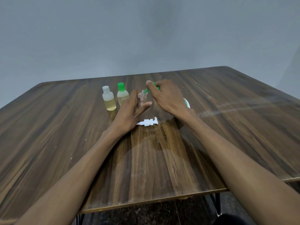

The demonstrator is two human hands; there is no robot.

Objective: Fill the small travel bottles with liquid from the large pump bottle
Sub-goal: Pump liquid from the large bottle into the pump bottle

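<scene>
My left hand point(129, 111) wraps around a small clear travel bottle point(142, 98) standing on the table, its neck uncovered. My right hand point(165, 96) pinches that bottle's green flip cap point(155, 87), tilted just right of and above the neck. To the left stand two small bottles holding yellowish liquid: one with a white cap point(109, 99), one with a green cap point(122, 95). A white pump head point(148, 122) lies on its side near my left wrist. The large bottle point(187, 103) is mostly hidden behind my right wrist; only a white and green edge shows.
The wooden table point(65, 143) runs wide to both sides, its front edge close to me. A grey wall stands behind it. Black table legs and dark floor show below the front edge.
</scene>
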